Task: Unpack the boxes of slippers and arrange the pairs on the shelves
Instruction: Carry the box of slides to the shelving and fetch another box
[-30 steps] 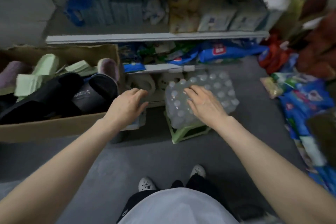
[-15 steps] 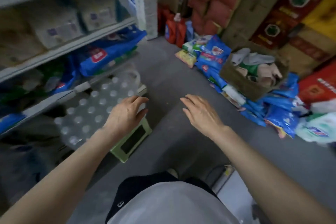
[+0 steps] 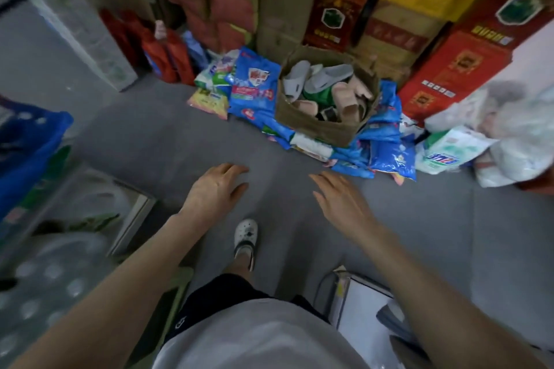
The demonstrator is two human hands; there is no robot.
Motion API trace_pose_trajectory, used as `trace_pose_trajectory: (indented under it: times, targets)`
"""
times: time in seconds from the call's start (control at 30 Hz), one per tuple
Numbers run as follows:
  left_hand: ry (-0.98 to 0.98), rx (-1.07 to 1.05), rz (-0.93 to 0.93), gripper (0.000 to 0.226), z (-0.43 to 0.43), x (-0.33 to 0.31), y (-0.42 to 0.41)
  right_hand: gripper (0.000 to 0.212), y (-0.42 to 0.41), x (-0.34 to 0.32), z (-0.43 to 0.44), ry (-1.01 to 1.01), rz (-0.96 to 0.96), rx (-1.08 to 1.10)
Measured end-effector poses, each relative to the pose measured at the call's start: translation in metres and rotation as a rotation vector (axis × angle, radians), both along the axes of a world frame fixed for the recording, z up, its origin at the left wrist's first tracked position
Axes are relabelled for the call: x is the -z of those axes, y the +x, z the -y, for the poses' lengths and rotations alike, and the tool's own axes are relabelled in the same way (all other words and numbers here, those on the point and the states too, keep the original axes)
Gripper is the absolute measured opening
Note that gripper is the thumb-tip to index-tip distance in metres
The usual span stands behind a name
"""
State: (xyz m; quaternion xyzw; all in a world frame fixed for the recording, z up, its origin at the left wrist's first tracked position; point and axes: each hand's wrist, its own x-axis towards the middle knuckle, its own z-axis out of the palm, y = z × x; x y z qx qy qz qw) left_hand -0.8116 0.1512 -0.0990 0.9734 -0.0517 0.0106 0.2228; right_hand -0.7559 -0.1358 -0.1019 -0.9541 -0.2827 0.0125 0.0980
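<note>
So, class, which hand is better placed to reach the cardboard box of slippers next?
Probably the right hand: open, empty, and the cardboard box sits ahead on its side. The left hand, also open, is farther from it.

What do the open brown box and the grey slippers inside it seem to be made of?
Open brown box: likely cardboard, matte, with creased, bent flaps.
Grey slippers: perhaps foam or rubber, matte and smooth-looking; blur leaves it open.

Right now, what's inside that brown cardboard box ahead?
The cardboard box holds jumbled slippers: grey ones on top, beige and green among them. Anything deeper is covered by the pile.
</note>
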Motion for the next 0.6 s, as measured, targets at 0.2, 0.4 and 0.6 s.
trace_pose_trajectory:
  times: [0.2, 0.4, 0.6]
  targets:
    - [-0.104, 0.126, -0.048, 0.031, 0.017, 0.004, 0.143, 0.048, 0.114, 0.003, 0.012, 0.000, -0.040, 0.184]
    - [-0.086, 0.204, -0.124, 0.035, 0.053, 0.012, 0.273, 0.047, 0.226, 0.017, 0.039, 0.033, -0.092, 0.328]
    - [-0.129, 0.101, -0.224, 0.048, 0.100, 0.058, 0.385, 0.045, 0.363, 0.051, 0.082, 0.007, -0.154, 0.277]
